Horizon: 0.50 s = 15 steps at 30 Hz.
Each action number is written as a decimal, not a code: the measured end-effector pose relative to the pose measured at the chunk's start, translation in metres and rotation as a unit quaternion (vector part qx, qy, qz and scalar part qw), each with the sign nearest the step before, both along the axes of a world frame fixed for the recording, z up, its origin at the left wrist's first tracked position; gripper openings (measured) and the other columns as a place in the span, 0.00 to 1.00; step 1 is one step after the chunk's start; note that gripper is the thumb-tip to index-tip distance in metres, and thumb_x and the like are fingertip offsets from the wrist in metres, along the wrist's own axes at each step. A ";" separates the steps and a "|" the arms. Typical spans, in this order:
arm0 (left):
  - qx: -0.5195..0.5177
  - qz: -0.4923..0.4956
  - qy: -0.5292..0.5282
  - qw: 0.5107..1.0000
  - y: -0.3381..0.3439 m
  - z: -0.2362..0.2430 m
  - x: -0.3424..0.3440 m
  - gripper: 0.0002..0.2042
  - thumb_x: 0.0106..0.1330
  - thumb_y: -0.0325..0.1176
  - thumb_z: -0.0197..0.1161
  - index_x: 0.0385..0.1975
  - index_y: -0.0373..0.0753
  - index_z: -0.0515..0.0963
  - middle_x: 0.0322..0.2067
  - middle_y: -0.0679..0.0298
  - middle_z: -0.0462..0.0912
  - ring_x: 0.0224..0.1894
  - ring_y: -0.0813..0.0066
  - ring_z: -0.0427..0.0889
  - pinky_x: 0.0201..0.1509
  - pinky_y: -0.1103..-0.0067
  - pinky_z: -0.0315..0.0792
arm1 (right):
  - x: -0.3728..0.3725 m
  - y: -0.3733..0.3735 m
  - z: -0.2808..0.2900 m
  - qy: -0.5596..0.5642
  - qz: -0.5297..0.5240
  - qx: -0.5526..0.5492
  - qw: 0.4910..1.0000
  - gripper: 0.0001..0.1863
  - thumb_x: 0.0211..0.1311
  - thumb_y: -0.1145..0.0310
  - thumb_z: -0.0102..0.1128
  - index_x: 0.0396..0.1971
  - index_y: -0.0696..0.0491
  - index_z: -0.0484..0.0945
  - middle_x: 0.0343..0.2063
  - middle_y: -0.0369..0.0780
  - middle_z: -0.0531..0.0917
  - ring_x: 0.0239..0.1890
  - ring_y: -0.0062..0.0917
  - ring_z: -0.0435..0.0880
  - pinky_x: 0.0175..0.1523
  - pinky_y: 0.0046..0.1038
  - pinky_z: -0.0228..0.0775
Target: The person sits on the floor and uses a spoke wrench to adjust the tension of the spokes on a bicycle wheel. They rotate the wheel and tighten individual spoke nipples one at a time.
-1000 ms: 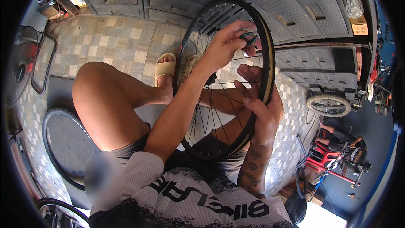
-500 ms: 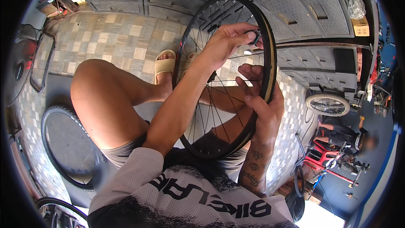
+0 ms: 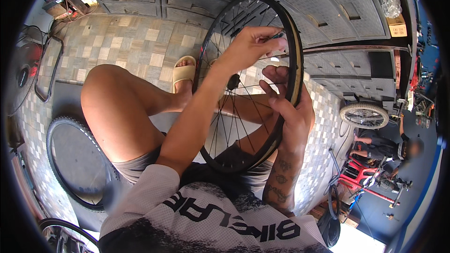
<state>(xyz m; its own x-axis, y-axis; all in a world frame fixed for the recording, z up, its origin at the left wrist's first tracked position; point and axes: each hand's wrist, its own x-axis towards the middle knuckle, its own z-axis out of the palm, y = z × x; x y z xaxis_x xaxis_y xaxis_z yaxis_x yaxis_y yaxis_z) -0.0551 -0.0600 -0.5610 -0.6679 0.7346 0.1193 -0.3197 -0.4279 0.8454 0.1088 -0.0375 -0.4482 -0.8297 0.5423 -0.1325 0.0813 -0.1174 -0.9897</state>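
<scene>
A bicycle wheel without a tyre (image 3: 294,58) stands upright between my bare legs, its dark rim showing a tan strip around the outside. Black spokes run to the hub (image 3: 233,82). My left hand (image 3: 260,44) reaches across the wheel, pinching a small dark tool (image 3: 280,35), seemingly a spoke wrench, against the upper right inside of the rim; the fingers mostly cover it. Lower on the same side, my right hand (image 3: 293,112) wraps the rim from outside, with the thumb and curled fingertips on the spoke side.
A loose tyre (image 3: 52,159) lies on a grey mat at my left, near a floor fan (image 3: 26,72). Dark drawer cabinets (image 3: 323,0) line the far side. At right are another wheel (image 3: 364,115), a red chair (image 3: 354,175) and a person (image 3: 382,147).
My left hand has turned, and its fingers now hide more of the small tool. The wheel has shifted slightly; my right hand keeps its place on the rim.
</scene>
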 end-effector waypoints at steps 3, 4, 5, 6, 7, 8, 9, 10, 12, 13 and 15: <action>0.064 -0.130 -0.118 0.982 -0.006 -0.009 -0.015 0.20 0.77 0.38 0.64 0.60 0.28 0.78 0.51 0.60 0.85 0.52 0.76 0.82 0.61 0.77 0.74 | -0.003 -0.001 0.004 0.014 0.018 -0.041 0.999 0.32 0.50 0.86 0.52 0.62 0.66 0.71 0.58 0.53 0.79 0.68 0.40 0.75 0.72 0.53 0.69; 0.091 -0.133 -0.115 0.980 -0.006 -0.010 -0.021 0.19 0.77 0.37 0.64 0.59 0.28 0.79 0.50 0.60 0.85 0.52 0.76 0.82 0.61 0.77 0.74 | -0.005 -0.001 0.006 0.014 0.029 -0.058 0.998 0.33 0.49 0.86 0.52 0.62 0.66 0.71 0.59 0.54 0.79 0.69 0.42 0.74 0.73 0.58 0.68; 0.100 -0.135 -0.117 0.979 -0.005 -0.010 -0.027 0.19 0.77 0.37 0.64 0.59 0.29 0.79 0.49 0.61 0.85 0.52 0.76 0.82 0.60 0.76 0.75 | -0.009 0.001 0.008 0.024 0.032 -0.064 0.997 0.34 0.49 0.86 0.51 0.63 0.66 0.71 0.59 0.54 0.78 0.70 0.42 0.73 0.73 0.59 0.68; 0.104 -0.137 -0.120 0.978 -0.003 -0.009 -0.030 0.18 0.78 0.37 0.64 0.58 0.29 0.80 0.48 0.61 0.86 0.51 0.76 0.82 0.60 0.76 0.75 | -0.015 0.006 0.011 0.028 0.040 -0.071 0.996 0.34 0.49 0.87 0.51 0.63 0.66 0.70 0.60 0.54 0.78 0.70 0.42 0.73 0.73 0.60 0.68; 0.121 -0.139 -0.124 0.975 0.000 -0.006 -0.035 0.14 0.74 0.34 0.68 0.52 0.32 0.82 0.43 0.63 0.87 0.45 0.77 0.84 0.52 0.78 0.77 | -0.022 0.011 0.014 0.016 0.033 -0.080 0.996 0.35 0.49 0.87 0.51 0.64 0.66 0.70 0.60 0.54 0.78 0.71 0.43 0.72 0.73 0.61 0.68; 0.083 -0.100 -0.104 0.986 0.003 -0.003 -0.037 0.12 0.73 0.32 0.69 0.49 0.33 0.82 0.41 0.64 0.87 0.42 0.78 0.83 0.49 0.79 0.77 | -0.029 0.018 0.018 0.014 0.035 -0.098 0.995 0.34 0.50 0.88 0.50 0.64 0.67 0.69 0.61 0.55 0.77 0.71 0.43 0.72 0.73 0.58 0.68; 0.053 -0.060 -0.077 0.994 0.008 0.001 -0.039 0.10 0.72 0.31 0.71 0.47 0.34 0.82 0.39 0.64 0.87 0.40 0.79 0.83 0.46 0.80 0.77 | -0.037 0.025 0.021 0.012 0.049 -0.093 0.994 0.33 0.51 0.88 0.50 0.63 0.68 0.69 0.61 0.55 0.77 0.71 0.42 0.73 0.73 0.57 0.69; 0.025 -0.017 -0.047 0.998 0.014 0.005 -0.041 0.08 0.70 0.30 0.72 0.44 0.35 0.82 0.37 0.65 0.87 0.37 0.79 0.83 0.42 0.80 0.77 | -0.043 0.030 0.023 0.010 0.049 -0.089 0.995 0.32 0.53 0.88 0.51 0.63 0.68 0.69 0.61 0.55 0.77 0.70 0.42 0.73 0.74 0.56 0.69; -0.041 0.138 0.053 0.988 0.025 0.011 -0.041 0.12 0.62 0.28 0.78 0.34 0.31 0.79 0.25 0.62 0.85 0.24 0.73 0.83 0.29 0.74 0.77 | -0.054 0.038 0.022 -0.004 0.065 -0.106 0.992 0.30 0.55 0.88 0.51 0.62 0.69 0.69 0.61 0.55 0.77 0.69 0.42 0.74 0.74 0.55 0.69; -0.116 0.186 0.114 0.969 0.028 0.012 -0.040 0.13 0.61 0.29 0.78 0.33 0.30 0.78 0.24 0.60 0.85 0.24 0.73 0.84 0.29 0.73 0.77 | -0.058 0.040 0.021 -0.008 0.069 -0.116 0.991 0.29 0.56 0.87 0.51 0.62 0.69 0.69 0.61 0.55 0.77 0.69 0.42 0.74 0.74 0.55 0.69; -0.204 0.269 0.196 0.921 0.032 0.011 -0.039 0.15 0.58 0.33 0.80 0.31 0.30 0.80 0.21 0.57 0.83 0.23 0.72 0.82 0.29 0.69 0.75 | -0.064 0.043 0.018 -0.008 0.070 -0.137 0.988 0.28 0.55 0.89 0.52 0.60 0.71 0.68 0.58 0.53 0.76 0.67 0.39 0.75 0.70 0.52 0.76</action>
<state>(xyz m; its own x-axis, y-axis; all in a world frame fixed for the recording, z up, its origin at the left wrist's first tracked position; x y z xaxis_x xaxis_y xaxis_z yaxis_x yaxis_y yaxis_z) -0.0936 -0.0277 -0.5496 -0.9124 0.3478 0.2160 0.2098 -0.0558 0.9761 0.0445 0.0053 -0.4299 -0.8908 0.3636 -0.2725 0.1319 -0.3670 -0.9208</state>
